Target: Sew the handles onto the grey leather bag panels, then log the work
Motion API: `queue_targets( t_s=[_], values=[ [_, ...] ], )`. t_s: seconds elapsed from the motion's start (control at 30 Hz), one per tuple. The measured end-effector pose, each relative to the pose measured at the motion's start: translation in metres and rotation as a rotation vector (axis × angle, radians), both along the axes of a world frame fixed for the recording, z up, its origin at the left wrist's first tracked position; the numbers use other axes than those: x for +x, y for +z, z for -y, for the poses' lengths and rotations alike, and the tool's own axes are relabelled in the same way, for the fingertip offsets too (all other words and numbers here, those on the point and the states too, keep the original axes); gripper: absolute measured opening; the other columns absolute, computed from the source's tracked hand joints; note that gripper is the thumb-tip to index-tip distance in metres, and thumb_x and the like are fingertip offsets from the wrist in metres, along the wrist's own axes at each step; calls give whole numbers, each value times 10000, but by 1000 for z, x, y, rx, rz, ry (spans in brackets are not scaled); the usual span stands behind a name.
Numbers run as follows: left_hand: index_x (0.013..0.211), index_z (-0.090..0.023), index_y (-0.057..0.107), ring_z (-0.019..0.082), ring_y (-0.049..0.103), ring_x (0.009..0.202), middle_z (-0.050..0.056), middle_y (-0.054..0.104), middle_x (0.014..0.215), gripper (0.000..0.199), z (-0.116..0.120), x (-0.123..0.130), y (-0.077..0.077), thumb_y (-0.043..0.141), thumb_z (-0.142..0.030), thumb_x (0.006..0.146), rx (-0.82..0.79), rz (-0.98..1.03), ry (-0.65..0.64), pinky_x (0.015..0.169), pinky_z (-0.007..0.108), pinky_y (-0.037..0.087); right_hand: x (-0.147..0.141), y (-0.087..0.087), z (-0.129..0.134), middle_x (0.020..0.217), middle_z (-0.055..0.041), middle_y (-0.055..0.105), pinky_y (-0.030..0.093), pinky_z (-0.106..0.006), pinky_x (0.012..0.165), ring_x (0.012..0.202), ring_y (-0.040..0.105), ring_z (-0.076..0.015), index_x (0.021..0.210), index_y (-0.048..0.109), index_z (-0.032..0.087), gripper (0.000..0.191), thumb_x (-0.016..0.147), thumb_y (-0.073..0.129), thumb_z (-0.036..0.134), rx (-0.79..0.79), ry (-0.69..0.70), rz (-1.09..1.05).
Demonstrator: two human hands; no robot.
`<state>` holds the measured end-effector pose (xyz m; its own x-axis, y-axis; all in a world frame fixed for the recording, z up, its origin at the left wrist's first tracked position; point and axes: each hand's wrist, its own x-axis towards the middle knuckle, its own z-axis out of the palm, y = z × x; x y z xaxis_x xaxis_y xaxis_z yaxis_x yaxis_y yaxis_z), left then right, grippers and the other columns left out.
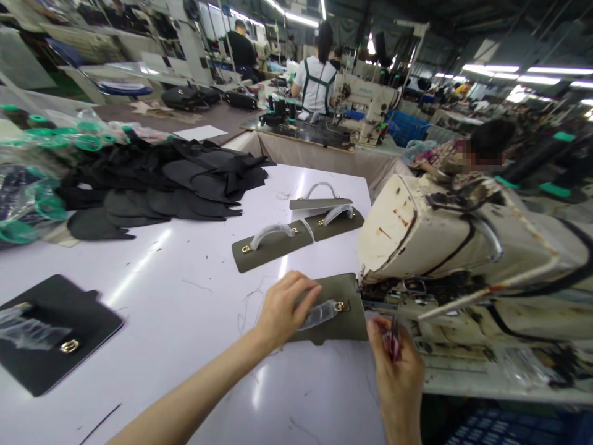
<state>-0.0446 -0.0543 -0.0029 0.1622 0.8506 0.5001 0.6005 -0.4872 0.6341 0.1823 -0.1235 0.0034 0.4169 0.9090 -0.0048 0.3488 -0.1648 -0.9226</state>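
Olive bag flap (349, 312): matt, smooth, leather-like. Handle wrap (319, 314): clear glossy plastic. Clasp (341, 306): polished gold-coloured metal. Tabletop (139, 377): glossy white. Black panels (185, 185), upper left: matt. Sewing machine head (417, 235), right: cream enamel, chipped, stained.

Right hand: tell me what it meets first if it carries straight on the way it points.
Probably the metal front of the sewing machine, just past the right hand and the small pinched item. The olive bag panel lies just left of that line. Depth is hard to judge from this view.
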Motion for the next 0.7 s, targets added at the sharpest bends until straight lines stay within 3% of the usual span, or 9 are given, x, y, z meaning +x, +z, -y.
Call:
queue_targets(
  t_s=[0.1, 0.17, 0.2, 0.27, 0.33, 0.47, 0.53, 0.6, 0.7],
  values=[
    [884, -164, 607, 160, 514, 708, 42, 610, 750, 34, 57, 37, 6, 602, -131, 878, 75, 96, -287, 651, 302, 391, 1, -3, -4, 1044, -46, 696, 442, -291, 846, 974, 616, -201, 1024, 693, 221, 390, 833, 656, 560, -36, 50, 133],
    [879, -159, 619, 168, 518, 712, 55, 621, 754, 42, 82, 58, -1, 581, -168, 893, -54, 91, -456, 646, 307, 375, -2, -4, -8, 1056, -43, 711, 452, -292, 879, 1007, 634, -204, 1026, 702, 231, 388, 853, 622, 568, -65, 113, 103],
    [882, -156, 628, 166, 523, 714, 59, 625, 768, 83, 88, 67, -7, 574, -213, 910, -196, 125, -476, 643, 300, 375, -4, -4, -10, 1046, -41, 717, 456, -293, 886, 1008, 642, -205, 1020, 706, 233, 382, 865, 606, 567, -76, 141, 82],
    [877, -149, 639, 153, 519, 707, 55, 615, 777, 217, 91, 85, -24, 587, -355, 923, -521, 309, -419, 638, 275, 378, -7, -6, -14, 1028, -40, 724, 461, -301, 890, 1001, 651, -207, 1012, 714, 233, 369, 880, 591, 555, -79, 175, 49],
    [845, -140, 620, 139, 490, 682, 42, 584, 754, 399, 85, 101, -42, 629, -538, 864, -749, 626, -379, 628, 257, 377, -9, -8, -17, 1027, -50, 723, 471, -313, 888, 1002, 650, -218, 1005, 723, 222, 367, 860, 626, 544, -70, 169, -34],
    [726, -155, 531, 137, 437, 646, 23, 497, 680, 597, 77, 121, -63, 483, -738, 845, -857, 1137, -409, 641, 273, 381, -14, -10, -19, 1011, -76, 709, 503, -310, 777, 923, 640, -219, 1041, 719, 170, 426, 772, 748, 498, -76, 85, -462],
    [686, -168, 509, 155, 445, 684, 26, 472, 673, 636, 76, 120, -66, 377, -763, 870, -832, 1159, -354, 693, 288, 395, -16, -8, -19, 894, -52, 685, 453, -264, 606, 735, 589, -161, 1062, 710, 152, 459, 747, 779, 478, -103, 59, -618],
    [669, -172, 519, 175, 467, 734, 39, 490, 697, 665, 76, 112, -65, 355, -790, 854, -806, 1031, -283, 753, 299, 405, -17, -6, -17, 696, 14, 573, 305, -231, 471, 544, 414, -85, 1049, 703, 139, 472, 724, 802, 466, -125, 51, -666],
    [626, -181, 522, 189, 502, 726, 58, 542, 697, 666, 72, 101, -64, 397, -805, 821, -791, 777, -123, 748, 304, 419, -14, -6, -16, 564, 82, 303, 150, -240, 449, 495, 200, -58, 908, 659, 133, 408, 731, 801, 473, -138, 51, -657]
  ],
)
